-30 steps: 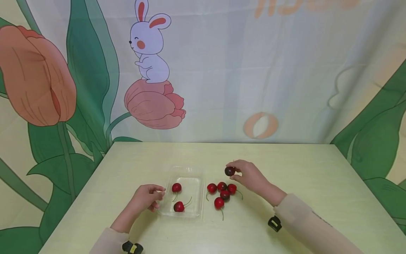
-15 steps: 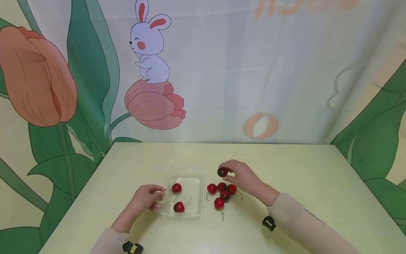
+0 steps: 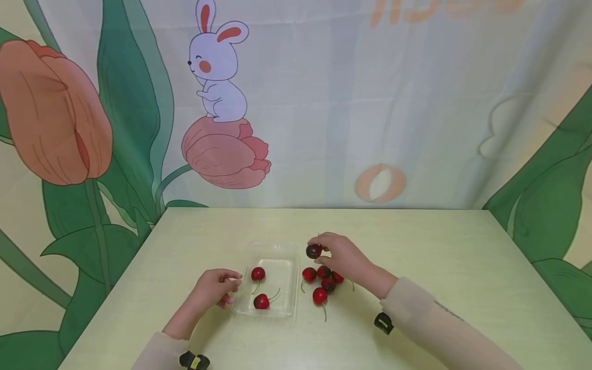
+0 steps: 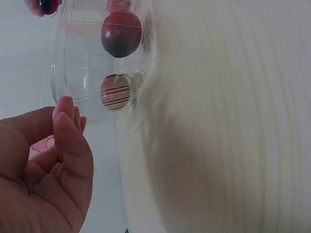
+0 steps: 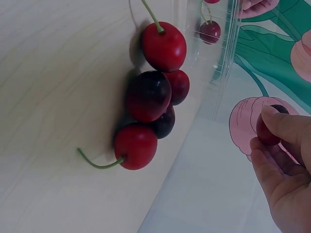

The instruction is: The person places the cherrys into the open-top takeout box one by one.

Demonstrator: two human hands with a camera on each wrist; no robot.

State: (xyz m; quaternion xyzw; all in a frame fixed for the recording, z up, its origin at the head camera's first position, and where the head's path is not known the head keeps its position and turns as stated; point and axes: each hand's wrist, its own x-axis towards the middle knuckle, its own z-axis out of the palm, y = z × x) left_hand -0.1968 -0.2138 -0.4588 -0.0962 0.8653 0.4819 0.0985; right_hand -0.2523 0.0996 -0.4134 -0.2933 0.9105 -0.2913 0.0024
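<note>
A clear plastic container (image 3: 285, 308) lies on the table with two red cherries inside, one cherry (image 3: 258, 274) behind the other cherry (image 3: 261, 301). My left hand (image 3: 214, 289) pinches the container's left rim with its fingertips, as the left wrist view also shows. Above the table, just beyond the container's right side, my right hand (image 3: 344, 255) holds a dark red cherry (image 5: 268, 127) between thumb and fingers. Below that hand several loose cherries (image 3: 319, 296) sit in a cluster on the table, some with green stems. The hand partly covers one of them.
The pale wooden table (image 3: 439, 257) extends around the container and ends at a backdrop cloth (image 3: 314, 128) printed with a rabbit and tulips. A black strap (image 3: 383, 322) is at the right wrist and another strap (image 3: 194, 361) at the left.
My right hand has moved left with the dark cherry, from over the right of the cluster toward the container's right rim. The left hand stays in place.
</note>
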